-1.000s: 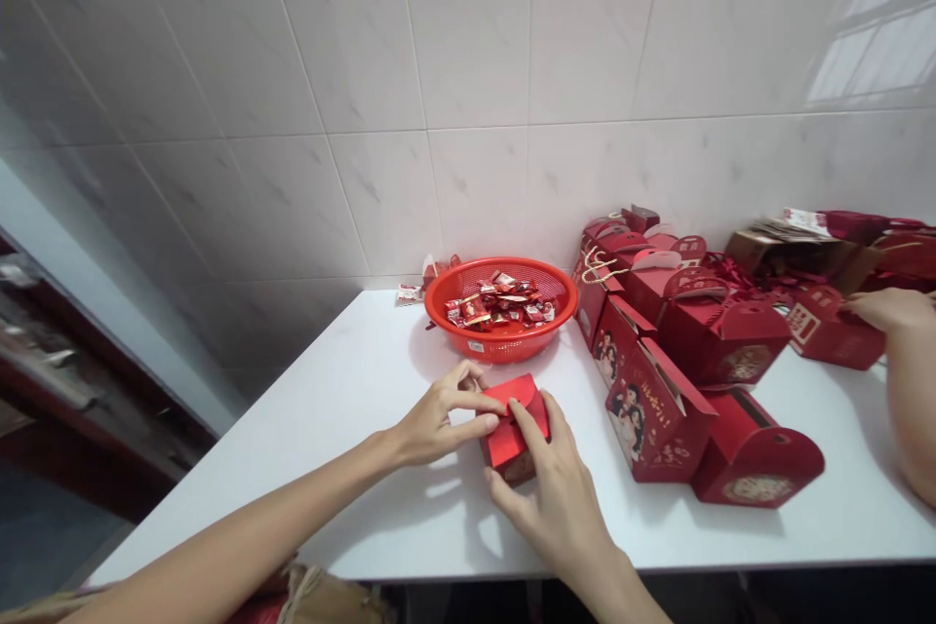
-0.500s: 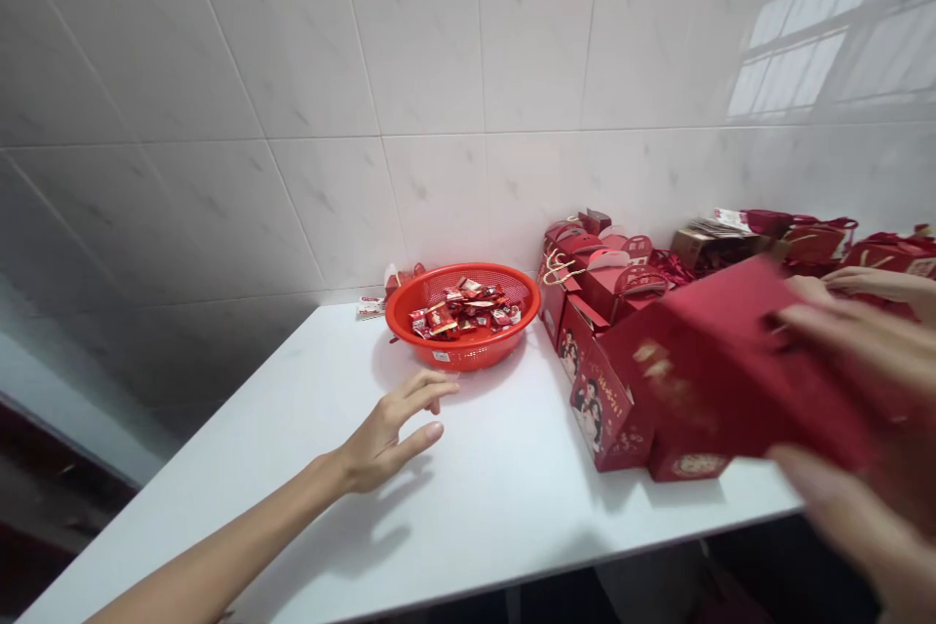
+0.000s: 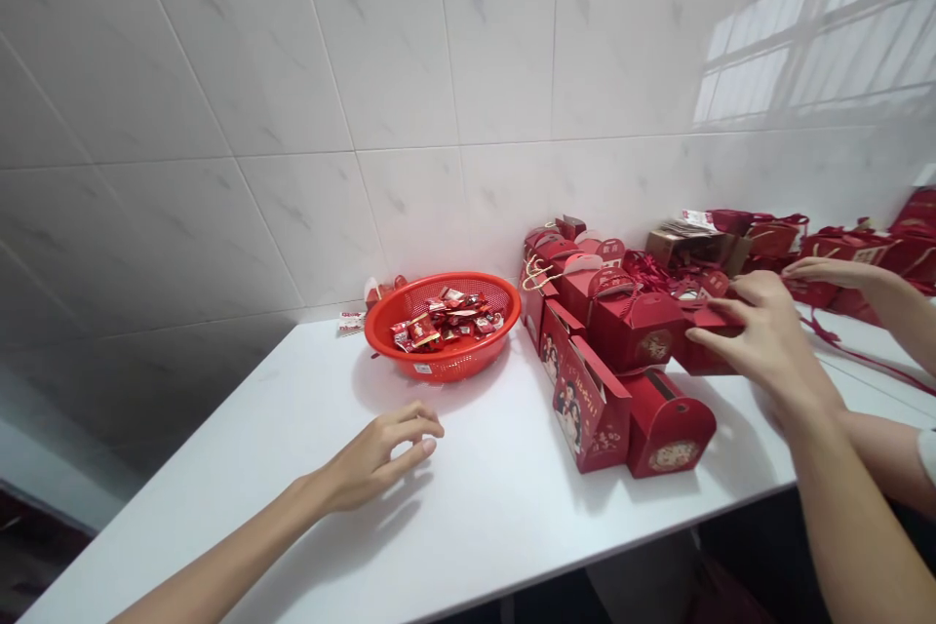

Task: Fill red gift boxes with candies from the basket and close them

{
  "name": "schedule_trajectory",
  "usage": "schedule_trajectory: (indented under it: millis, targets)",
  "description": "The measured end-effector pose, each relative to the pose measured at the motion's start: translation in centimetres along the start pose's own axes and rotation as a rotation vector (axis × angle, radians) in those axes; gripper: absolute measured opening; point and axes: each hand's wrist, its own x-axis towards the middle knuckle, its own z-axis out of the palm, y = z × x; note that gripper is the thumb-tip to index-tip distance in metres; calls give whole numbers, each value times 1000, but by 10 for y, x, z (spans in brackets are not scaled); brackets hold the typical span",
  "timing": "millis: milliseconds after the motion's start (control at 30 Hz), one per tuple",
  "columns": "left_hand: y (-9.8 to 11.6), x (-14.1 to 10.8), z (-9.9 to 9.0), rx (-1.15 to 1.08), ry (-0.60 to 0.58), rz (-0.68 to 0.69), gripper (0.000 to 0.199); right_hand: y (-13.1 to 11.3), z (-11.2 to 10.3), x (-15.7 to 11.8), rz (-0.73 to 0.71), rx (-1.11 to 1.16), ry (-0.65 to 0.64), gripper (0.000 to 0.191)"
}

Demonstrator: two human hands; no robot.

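Note:
My left hand (image 3: 395,448) hovers over the white table (image 3: 468,526), holding nothing, its fingers loosely curved and apart. It is in front of a red plastic basket (image 3: 446,366) of small red wrapped packets (image 3: 424,329). To the right, my right hand (image 3: 767,341) is over a red box (image 3: 702,351), thumb and fingers apart at its top; whether they touch it is unclear. Left of that hand stand more red boxes (image 3: 636,324), among them an upright printed one (image 3: 592,409) and one with a rounded end (image 3: 669,429) at the front.
Another person's hand (image 3: 840,271) reaches in from the right, and that person's other forearm (image 3: 884,458) passes behind mine. Red bags (image 3: 848,249) and a stack of cards (image 3: 683,229) stand along the tiled wall. A red ribbon (image 3: 863,361) lies at right.
The large blurred red box at right is no longer held up in front of the others. The hands at right have shifted. My left hand has moved slightly down in the picture, and the view has turned right.

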Motion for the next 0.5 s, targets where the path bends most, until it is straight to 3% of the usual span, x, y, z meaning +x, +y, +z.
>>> schedule_trajectory:
  millis: [200,500]
  targets:
    - [-2,2,1,-1,-59,-5,37,31,49,-5,72,252,-258,33]
    - [-9,2,3,-3,-80,-6,43,37,94,9,66,432,-284,20]
